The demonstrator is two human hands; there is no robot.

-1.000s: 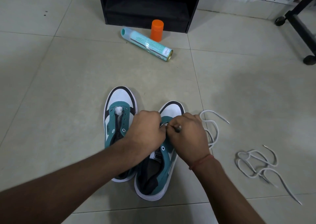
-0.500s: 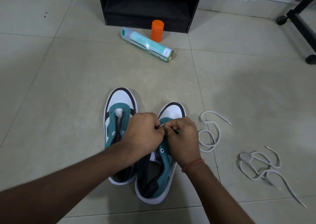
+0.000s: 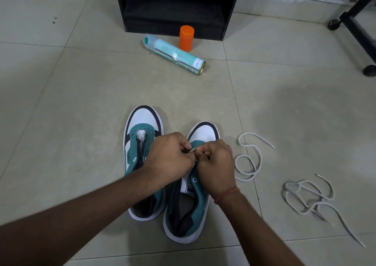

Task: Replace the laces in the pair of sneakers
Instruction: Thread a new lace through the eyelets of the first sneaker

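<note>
— Fingers (image 3: 188,146) of the left hand (image 3: 168,160) curl in against those of the right hand (image 3: 215,164), both pinching a lace tip (image 3: 192,149) over the right sneaker (image 3: 189,210), at 6 o'clock on the floor (image 3: 81,103).

— How far along?

— Early, I'd judge. The left sneaker (image 3: 140,143), touching it at 9 o'clock, has bare eyelets. One white lace (image 3: 247,160) trails from the hands toward 3 o'clock; a second lace (image 3: 309,198) lies loose further out. Threading looks barely begun, and whether any eyelet is filled is hidden.

— Any writing?

— A tongue label (image 3: 188,187) bears dark letters, partly covered and unreadable. The teal spray can (image 3: 175,54) at 12 o'clock has print too small to read, beside an orange cap (image 3: 186,38).
</note>
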